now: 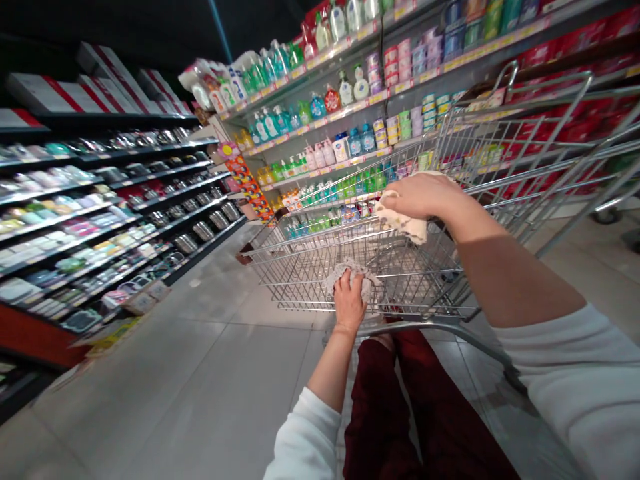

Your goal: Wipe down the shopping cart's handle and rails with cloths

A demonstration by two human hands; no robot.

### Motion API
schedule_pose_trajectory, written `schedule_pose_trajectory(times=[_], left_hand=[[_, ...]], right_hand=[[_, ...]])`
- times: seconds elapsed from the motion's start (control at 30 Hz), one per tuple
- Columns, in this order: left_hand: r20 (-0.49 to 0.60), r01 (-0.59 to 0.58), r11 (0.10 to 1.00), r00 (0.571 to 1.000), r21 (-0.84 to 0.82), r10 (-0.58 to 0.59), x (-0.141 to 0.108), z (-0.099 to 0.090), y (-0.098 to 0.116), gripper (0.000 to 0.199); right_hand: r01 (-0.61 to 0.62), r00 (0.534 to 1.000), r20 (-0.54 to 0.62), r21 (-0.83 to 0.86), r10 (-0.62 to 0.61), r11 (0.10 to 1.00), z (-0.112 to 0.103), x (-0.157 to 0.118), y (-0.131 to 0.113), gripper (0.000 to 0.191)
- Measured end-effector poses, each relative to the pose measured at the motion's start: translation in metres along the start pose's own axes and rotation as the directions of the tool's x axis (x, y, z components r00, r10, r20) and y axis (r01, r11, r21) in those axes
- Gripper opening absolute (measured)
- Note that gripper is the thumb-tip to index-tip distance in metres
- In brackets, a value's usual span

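A metal shopping cart (305,308) stands right in front of my legs, its wire basket tilted across the view. My left hand (349,300) presses a grey, fluffy-looking cloth (326,283) against the near wire side, fingers bent over it. Higher up and to the right, my right hand (420,195) grips a cream cloth with dark spots (415,230) at the cart's upper rail. The palm and most of the cloth under the right fingers are hidden. No goods can be made out in the basket.
Behind the cart, a shelf (310,123) holds bottles and tubs of many colours. Shelves of pots and housewares (115,200) line the left side. More cart framing (550,160) reaches to the right. Grey floor tiles (215,387) lie between the cart and the left shelves.
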State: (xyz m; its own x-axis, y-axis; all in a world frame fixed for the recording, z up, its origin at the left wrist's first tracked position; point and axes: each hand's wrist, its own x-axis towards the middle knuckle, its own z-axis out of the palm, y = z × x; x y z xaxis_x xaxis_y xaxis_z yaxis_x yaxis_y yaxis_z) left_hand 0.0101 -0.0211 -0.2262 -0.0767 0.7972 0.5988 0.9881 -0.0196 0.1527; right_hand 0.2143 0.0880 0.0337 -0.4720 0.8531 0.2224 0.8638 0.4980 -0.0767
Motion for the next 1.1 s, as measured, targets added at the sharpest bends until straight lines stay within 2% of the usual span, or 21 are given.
schedule_pose_trajectory(times=[0.17,0.3,0.4,0.5,0.57,0.63,0.7,0.73,0.8,0.87,0.93,0.97,1.03,1.1], left_hand=[[0.037,-0.005,1.0,0.999,0.018,0.005,-0.01,-0.006,-0.002,0.063],[0.136,0.008,0.999,0.991,0.047,-0.015,-0.025,-0.006,-0.006,0.064],[0.257,0.023,0.999,0.966,0.039,-0.032,-0.042,0.005,-0.013,0.064],[0.343,0.053,0.999,0.938,-0.002,-0.049,-0.065,0.024,-0.024,0.057],[0.301,0.097,0.994,0.951,-0.054,-0.077,-0.075,0.034,-0.028,0.052],[0.155,0.112,0.983,0.984,-0.144,-0.089,-0.074,0.032,-0.027,0.045],[-0.079,0.055,0.972,0.994,-0.229,-0.075,-0.058,0.016,-0.02,0.035],[-0.209,0.004,0.968,0.976,-0.25,-0.058,-0.046,0.003,-0.014,0.032],[-0.437,-0.069,0.971,0.899,-0.227,-0.038,-0.013,-0.03,0.002,0.028],[-0.548,-0.093,0.98,0.836,-0.174,-0.018,0.024,-0.062,0.019,0.033],[-0.556,-0.077,0.99,0.831,-0.119,-0.002,0.057,-0.081,0.032,0.041],[-0.519,-0.086,0.991,0.854,-0.098,0.023,0.069,-0.085,0.036,0.045],[-0.427,-0.098,0.994,0.902,-0.049,0.068,0.083,-0.079,0.039,0.052],[-0.32,-0.088,0.996,0.944,0.008,0.086,0.08,-0.061,0.037,0.059]], right_hand=[[-0.009,1.0,0.019,0.021,0.009,1.0,0.0,0.001,0.0,0.055],[0.004,1.0,-0.009,0.029,-0.004,1.0,0.001,0.002,0.001,0.056],[0.017,1.0,-0.026,0.007,-0.017,1.0,0.001,0.001,0.001,0.057],[-0.003,1.0,-0.029,0.009,0.004,1.0,0.001,0.001,0.001,0.055],[-0.008,0.999,-0.032,0.009,0.009,1.0,0.002,0.001,0.002,0.054],[0.003,0.999,-0.036,0.004,-0.003,1.0,0.003,0.003,0.003,0.054],[0.018,0.999,-0.044,0.003,-0.018,1.0,0.003,0.003,0.003,0.054],[0.023,0.999,-0.048,0.005,-0.023,1.0,0.003,0.003,0.003,0.054],[0.022,0.999,-0.049,0.005,-0.021,1.0,0.002,0.001,0.002,0.054],[0.009,0.999,-0.041,0.002,-0.009,1.0,0.0,-0.001,0.0,0.053],[-0.005,0.999,-0.035,0.005,0.005,1.0,-0.001,-0.002,-0.001,0.052],[-0.012,0.999,-0.036,0.011,0.013,1.0,-0.001,-0.002,-0.002,0.052],[-0.02,0.999,-0.039,0.023,0.021,1.0,0.0,-0.002,-0.002,0.052],[-0.02,0.999,-0.045,0.03,0.021,0.999,0.001,-0.001,-0.002,0.051]])
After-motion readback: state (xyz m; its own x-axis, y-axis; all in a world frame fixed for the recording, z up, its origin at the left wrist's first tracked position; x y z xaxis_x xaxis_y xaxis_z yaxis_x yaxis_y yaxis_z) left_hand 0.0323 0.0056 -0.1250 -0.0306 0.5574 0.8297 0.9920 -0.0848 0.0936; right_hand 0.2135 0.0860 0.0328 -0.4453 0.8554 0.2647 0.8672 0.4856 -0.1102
